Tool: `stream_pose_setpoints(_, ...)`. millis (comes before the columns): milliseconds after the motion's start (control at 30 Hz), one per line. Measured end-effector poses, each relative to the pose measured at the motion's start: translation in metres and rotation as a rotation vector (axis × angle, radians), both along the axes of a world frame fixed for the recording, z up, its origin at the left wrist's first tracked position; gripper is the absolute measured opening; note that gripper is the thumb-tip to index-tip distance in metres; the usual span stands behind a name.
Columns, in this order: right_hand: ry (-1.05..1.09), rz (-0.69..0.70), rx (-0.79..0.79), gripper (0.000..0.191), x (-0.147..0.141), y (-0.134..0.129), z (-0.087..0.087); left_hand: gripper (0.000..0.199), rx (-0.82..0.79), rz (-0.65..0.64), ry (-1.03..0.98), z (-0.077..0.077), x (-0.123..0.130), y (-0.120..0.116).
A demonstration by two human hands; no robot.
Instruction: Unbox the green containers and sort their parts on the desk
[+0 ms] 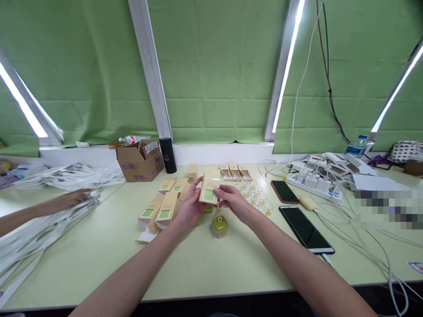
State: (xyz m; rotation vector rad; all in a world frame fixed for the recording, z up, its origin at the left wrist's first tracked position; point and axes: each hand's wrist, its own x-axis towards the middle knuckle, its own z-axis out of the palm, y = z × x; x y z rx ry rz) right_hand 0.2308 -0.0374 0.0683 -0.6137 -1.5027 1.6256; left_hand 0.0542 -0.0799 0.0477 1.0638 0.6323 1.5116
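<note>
A small kraft-coloured box (pixel 210 181) with a green square on its face is held up over the middle of the table. My left hand (pixel 191 203) wraps its left side, thumb on the front. At its lower right edge, my right hand (pixel 233 200) grips it with thumb and fingers. Just below stands a little clear jar with a green lid (pixel 220 223), a ring-like loop on top. More green lids (pixel 208 210) show partly beneath the box. Several similar kraft boxes (pixel 168 208) lie to the left. Rows of clear jar bottoms (pixel 256 196) sit on the right.
Three open kraft boxes (pixel 235 171) stand at the back. A cardboard carton (pixel 140 162) and black cylinder (pixel 168 155) are back left. Two phones (pixel 307 229), a power strip (pixel 313 187) and cables lie right. Another person's hand (pixel 74 199) touches white straps (pixel 28 246) at left.
</note>
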Motion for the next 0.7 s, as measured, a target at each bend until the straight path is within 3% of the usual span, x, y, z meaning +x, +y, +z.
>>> stream_pose_setpoints(233,0.149,-0.082,-0.109,0.051,0.001,0.006,-0.005,0.054,0.116,0.206,0.241,0.0,-0.002,-0.001)
stream_pose_setpoints(367,0.175,-0.108,-0.158,0.056,0.004,0.011,-0.012,0.053,0.196,0.254,0.435,0.0,0.001,-0.007)
stream_pose_setpoints(700,0.141,-0.152,-0.023,0.058,-0.004,0.012,-0.03,0.042,0.241,0.302,0.535,-0.002,0.008,-0.01)
